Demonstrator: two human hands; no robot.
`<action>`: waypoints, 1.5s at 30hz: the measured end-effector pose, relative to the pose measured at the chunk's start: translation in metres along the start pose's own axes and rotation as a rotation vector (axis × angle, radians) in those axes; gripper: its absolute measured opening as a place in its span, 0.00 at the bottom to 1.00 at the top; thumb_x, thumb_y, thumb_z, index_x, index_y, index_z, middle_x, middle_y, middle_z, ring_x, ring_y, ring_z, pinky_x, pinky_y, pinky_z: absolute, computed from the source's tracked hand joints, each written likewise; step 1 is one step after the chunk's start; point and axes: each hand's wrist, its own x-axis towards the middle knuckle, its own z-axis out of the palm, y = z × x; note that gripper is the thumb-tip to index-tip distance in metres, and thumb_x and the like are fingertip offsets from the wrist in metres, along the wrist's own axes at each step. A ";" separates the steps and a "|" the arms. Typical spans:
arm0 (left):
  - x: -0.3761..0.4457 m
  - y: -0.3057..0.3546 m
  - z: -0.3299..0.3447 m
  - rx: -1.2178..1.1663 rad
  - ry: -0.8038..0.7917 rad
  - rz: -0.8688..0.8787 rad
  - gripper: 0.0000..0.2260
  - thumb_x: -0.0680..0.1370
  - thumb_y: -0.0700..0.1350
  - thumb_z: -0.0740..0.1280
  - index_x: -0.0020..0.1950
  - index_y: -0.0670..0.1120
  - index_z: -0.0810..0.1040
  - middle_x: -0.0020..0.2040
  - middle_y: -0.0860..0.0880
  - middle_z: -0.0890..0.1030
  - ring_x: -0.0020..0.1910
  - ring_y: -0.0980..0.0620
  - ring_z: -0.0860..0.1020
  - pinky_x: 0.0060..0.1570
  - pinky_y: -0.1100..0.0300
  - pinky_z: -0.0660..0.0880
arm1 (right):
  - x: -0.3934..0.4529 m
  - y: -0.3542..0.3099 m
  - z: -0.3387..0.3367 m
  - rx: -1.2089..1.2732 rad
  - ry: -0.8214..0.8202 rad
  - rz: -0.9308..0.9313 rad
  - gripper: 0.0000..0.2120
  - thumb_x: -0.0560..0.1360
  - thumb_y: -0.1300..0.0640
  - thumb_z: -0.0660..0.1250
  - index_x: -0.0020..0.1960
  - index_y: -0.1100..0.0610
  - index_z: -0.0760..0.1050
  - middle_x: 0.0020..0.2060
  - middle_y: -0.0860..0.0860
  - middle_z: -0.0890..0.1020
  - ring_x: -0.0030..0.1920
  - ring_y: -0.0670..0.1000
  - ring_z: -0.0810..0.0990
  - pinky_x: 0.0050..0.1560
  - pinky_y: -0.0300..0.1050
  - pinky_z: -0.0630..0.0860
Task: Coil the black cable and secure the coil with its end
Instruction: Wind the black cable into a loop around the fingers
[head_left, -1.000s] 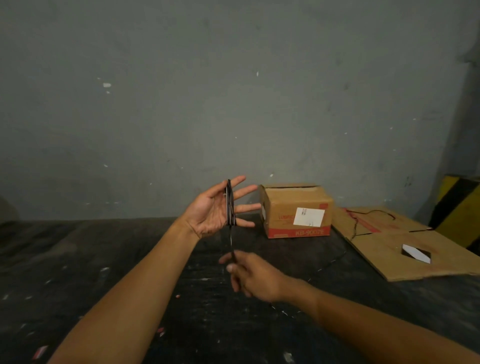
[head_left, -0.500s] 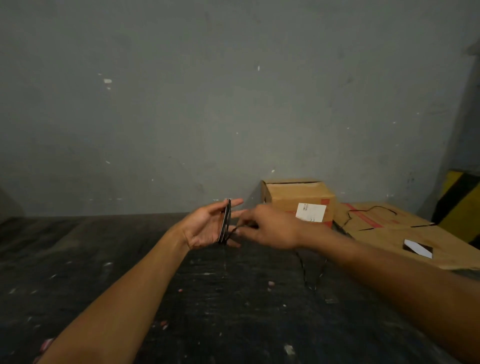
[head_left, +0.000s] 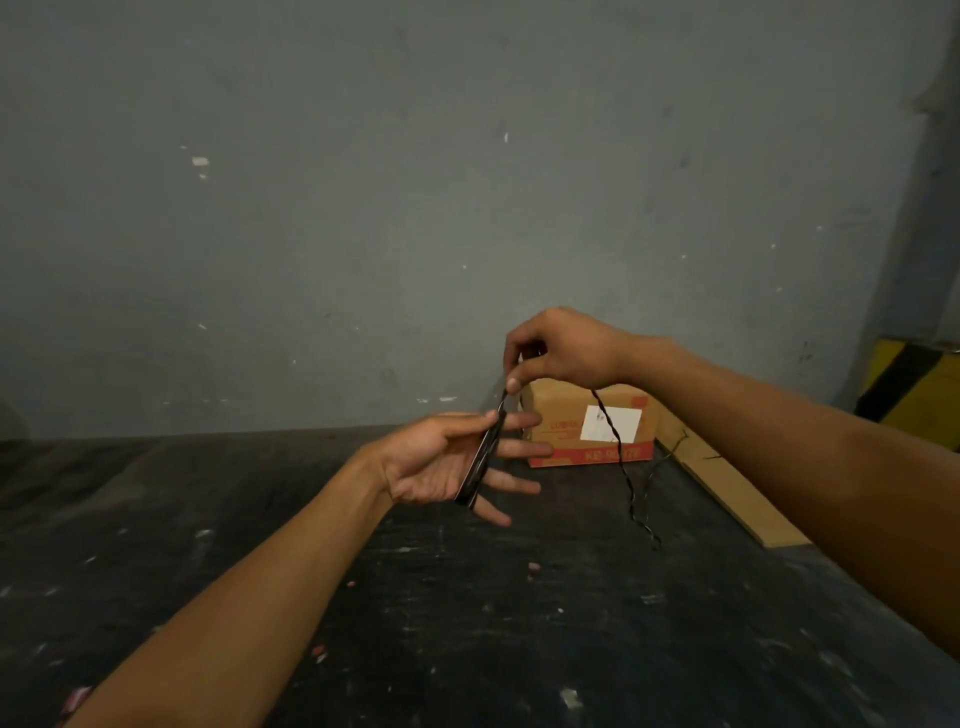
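Observation:
The black cable is wound in a narrow coil (head_left: 480, 460) around the fingers of my left hand (head_left: 441, 460), which is held palm up with fingers spread and the thumb pressing the top of the coil. My right hand (head_left: 563, 351) is above and just right of it, pinching the cable between thumb and fingers. From that hand the loose twisted tail (head_left: 626, 467) hangs down in front of the box and ends near the dark floor.
A small cardboard box (head_left: 566, 426) with a white label stands against the grey wall behind my hands. Flattened cardboard (head_left: 727, 488) lies to its right, with another thin black wire on it. A yellow and black striped post (head_left: 909, 384) is at far right.
My right hand rose from beside the coil to above it, pulling the cable up. One second ago it was low, under the coil. My left hand tilted flatter, palm up.

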 end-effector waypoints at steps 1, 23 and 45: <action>-0.001 0.001 0.002 -0.014 -0.030 0.006 0.22 0.79 0.51 0.62 0.72 0.50 0.70 0.73 0.42 0.69 0.70 0.33 0.67 0.62 0.29 0.63 | -0.001 0.004 0.000 0.059 0.017 0.006 0.04 0.71 0.53 0.73 0.44 0.52 0.81 0.35 0.44 0.80 0.36 0.42 0.76 0.40 0.39 0.71; -0.002 0.049 0.031 0.001 -0.182 0.302 0.24 0.81 0.52 0.53 0.76 0.48 0.62 0.75 0.41 0.67 0.71 0.30 0.64 0.62 0.26 0.59 | -0.042 0.039 0.161 1.146 0.130 0.401 0.14 0.80 0.50 0.60 0.53 0.57 0.80 0.38 0.51 0.75 0.37 0.47 0.73 0.39 0.41 0.73; -0.012 0.040 -0.029 -0.048 0.266 0.260 0.22 0.81 0.52 0.54 0.74 0.49 0.66 0.72 0.43 0.72 0.65 0.33 0.73 0.59 0.30 0.66 | -0.053 -0.041 0.085 0.389 -0.068 0.002 0.11 0.78 0.48 0.63 0.49 0.53 0.80 0.32 0.45 0.77 0.29 0.38 0.72 0.30 0.29 0.66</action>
